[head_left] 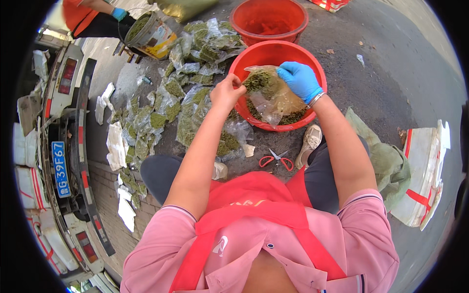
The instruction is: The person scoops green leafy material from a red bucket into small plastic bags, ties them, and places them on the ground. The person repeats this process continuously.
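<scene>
Over a red plastic basin (320,73), both my hands hold a clear plastic bag (286,100). Green, grainy plant bits cling inside the bag, and more of them lie in the bottom of the basin. Bare, my left hand (227,93) pinches the bag's left edge. My right hand (299,80), in a blue glove, grips its upper right edge. Scissors with red handles (276,158) lie spread on the ground between my feet.
Many clear bags of green bits (168,105) cover the ground at left. Behind stands a second red basin (268,22). Another person's gloved hand (118,13) is by a bucket (151,35). A foam box (422,176) sits at right, a truck's rear (68,122) at left.
</scene>
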`<action>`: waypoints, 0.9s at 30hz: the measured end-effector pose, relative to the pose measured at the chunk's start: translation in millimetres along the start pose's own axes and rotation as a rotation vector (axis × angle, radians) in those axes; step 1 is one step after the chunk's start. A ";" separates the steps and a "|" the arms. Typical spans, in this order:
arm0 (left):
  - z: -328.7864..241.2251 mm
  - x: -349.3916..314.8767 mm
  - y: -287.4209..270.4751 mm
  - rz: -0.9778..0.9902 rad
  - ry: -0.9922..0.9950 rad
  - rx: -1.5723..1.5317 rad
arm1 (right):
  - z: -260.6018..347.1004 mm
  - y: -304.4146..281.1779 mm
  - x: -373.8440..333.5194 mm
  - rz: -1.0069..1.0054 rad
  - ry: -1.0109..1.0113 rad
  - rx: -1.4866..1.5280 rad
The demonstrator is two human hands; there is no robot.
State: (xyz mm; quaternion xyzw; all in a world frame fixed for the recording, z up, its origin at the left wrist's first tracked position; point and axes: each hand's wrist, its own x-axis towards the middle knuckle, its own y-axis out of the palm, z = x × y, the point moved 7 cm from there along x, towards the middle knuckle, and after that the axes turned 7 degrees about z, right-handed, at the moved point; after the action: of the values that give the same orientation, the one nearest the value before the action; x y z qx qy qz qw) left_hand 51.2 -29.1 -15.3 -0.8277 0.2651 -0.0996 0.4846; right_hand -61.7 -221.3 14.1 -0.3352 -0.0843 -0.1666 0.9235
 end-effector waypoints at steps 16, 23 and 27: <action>-49.0 38.3 54.9 0.141 -0.062 -0.957 | -25.1 15.9 3.9 0.253 0.241 0.069; -46.7 46.6 36.0 0.044 -0.071 -1.413 | -124.3 1.4 -18.6 0.182 0.615 0.396; -39.6 53.7 34.0 0.093 -0.028 -1.683 | -112.2 25.8 -22.0 0.294 0.625 0.836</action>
State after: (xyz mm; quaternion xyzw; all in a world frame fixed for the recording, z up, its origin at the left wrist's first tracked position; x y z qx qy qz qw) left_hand 68.0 -100.8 -29.1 -0.9022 0.2788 0.1614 -0.2870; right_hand -67.8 -269.8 -92.4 0.1182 0.1829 -0.0798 0.9727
